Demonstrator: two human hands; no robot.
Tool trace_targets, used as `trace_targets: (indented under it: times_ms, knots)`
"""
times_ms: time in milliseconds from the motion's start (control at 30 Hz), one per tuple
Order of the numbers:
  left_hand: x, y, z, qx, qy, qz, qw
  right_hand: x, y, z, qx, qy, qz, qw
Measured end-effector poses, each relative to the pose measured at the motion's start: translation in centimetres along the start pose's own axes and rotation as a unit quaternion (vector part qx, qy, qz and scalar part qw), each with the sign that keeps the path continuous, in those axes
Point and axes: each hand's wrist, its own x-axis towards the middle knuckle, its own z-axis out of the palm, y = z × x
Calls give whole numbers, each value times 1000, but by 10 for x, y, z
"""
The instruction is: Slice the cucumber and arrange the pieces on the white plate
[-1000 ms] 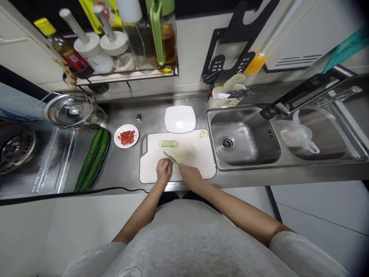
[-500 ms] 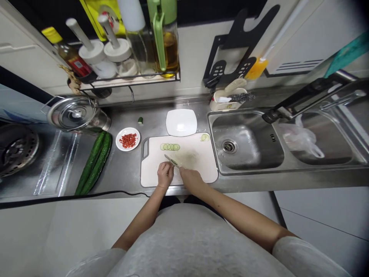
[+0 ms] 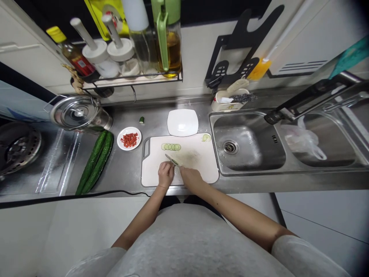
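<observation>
My left hand (image 3: pixel 165 173) rests curled on the white cutting board (image 3: pixel 198 169), fingers pressed down on a cucumber piece that they mostly hide. My right hand (image 3: pixel 190 177) is closed around the handle of a knife (image 3: pixel 171 159) whose blade angles up-left beside the left fingertips. A row of cucumber slices (image 3: pixel 171 147) lies further back on the board. A lone cucumber slice (image 3: pixel 205 137) sits at the board's far right corner.
Two whole cucumbers (image 3: pixel 96 161) lie left of the board beside a small dish of red bits (image 3: pixel 129 139). A white square plate (image 3: pixel 182 122) stands behind the board, a cucumber end (image 3: pixel 141 120) nearby. A steel pot (image 3: pixel 77 112) is left, the sink (image 3: pixel 248 140) right.
Both hands stay at the same spot on the board with the knife against the cucumber; only the view has shifted slightly.
</observation>
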Motion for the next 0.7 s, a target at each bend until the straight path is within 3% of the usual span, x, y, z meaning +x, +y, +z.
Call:
trace_targets:
  times_ms: [700]
  knots:
    - [-2,-1,1,5,-14,-27,1000,9,5,5,16,5,-6,1000]
